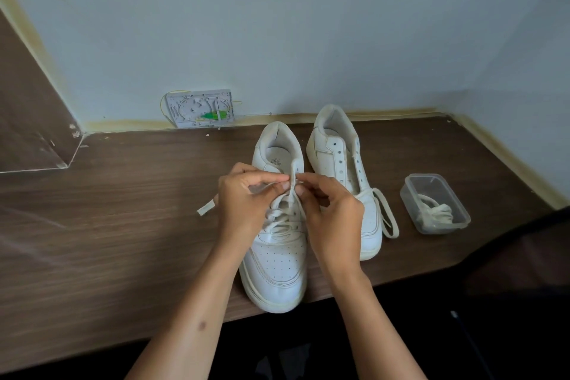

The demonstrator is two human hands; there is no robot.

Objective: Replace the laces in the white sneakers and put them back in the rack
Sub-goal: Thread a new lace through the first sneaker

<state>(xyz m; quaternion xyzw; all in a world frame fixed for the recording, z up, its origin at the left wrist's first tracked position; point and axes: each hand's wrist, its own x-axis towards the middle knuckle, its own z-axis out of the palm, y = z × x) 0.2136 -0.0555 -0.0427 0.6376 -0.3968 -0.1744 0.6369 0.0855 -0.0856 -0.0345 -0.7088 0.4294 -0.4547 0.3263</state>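
— Head view first: what do we take in, biggest thing down?

— We start with the brown wooden tabletop (108, 225), which runs to a pale blue wall (308, 25). Low on that wall, touching the table's back edge, we see a small open wiring box (200, 108) with something green inside it.

— And the shoes?

— We see two white sneakers side by side, toes toward us. The near sneaker (277, 271) has its toe at the table's front edge. The far sneaker (336, 157) stands just to its right, its upper eyelets bare, with a loose lace (387, 216) trailing off its right side onto the table.

— Anything further right?

— We see a clear plastic tub (435, 203), set apart from the shoes, with a bundled lace (438, 213) in it.

— Where are our hands?

— Both sit over the near sneaker's upper eyelets. Our left hand (243, 203) has thumb and fingers pinched on the shoe's lace (279, 216), which crosses the lower eyelets just below the grip; one flat end (206, 209) sticks out left of that hand. Our right hand (333, 210) pinches the same lace at the tongue, its fingertips nearly meeting the left's.
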